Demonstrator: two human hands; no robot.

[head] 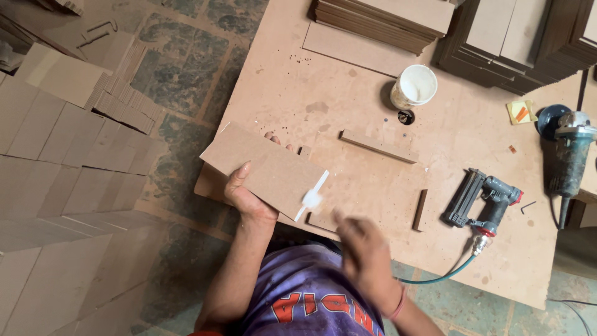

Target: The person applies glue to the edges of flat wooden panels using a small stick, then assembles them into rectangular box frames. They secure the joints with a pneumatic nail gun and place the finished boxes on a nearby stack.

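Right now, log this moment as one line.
left hand: holds board tilted | right hand: blurred, by board's white-glued edge | bench: cup, nail gun, grinder

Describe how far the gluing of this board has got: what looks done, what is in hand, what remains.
Done: white glue already covers one end edge of the board. In hand: the left hand holds the board tilted; the right hand, blurred, is beside that edge. Left: the board is not yet joined to anything; the nail gun lies untouched.
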